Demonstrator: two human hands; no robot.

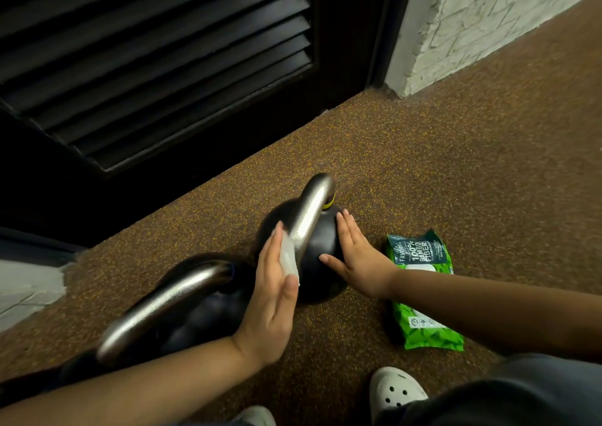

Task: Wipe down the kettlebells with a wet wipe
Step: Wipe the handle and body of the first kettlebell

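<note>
Two black kettlebells with steel handles stand on the brown speckled floor. The smaller kettlebell (317,246) is in the middle, the larger kettlebell (182,302) at lower left. My left hand (273,295) presses a folded white wet wipe (288,256) flat against the left side of the smaller one, beside its handle. My right hand (358,256) lies flat with fingers straight on the right side of the same kettlebell and holds nothing.
A green pack of wipes (423,292) lies on the floor to the right, partly under my right forearm. A dark louvred door (156,67) stands behind, a white brick wall (488,18) at upper right. My white clog (395,390) is at the bottom.
</note>
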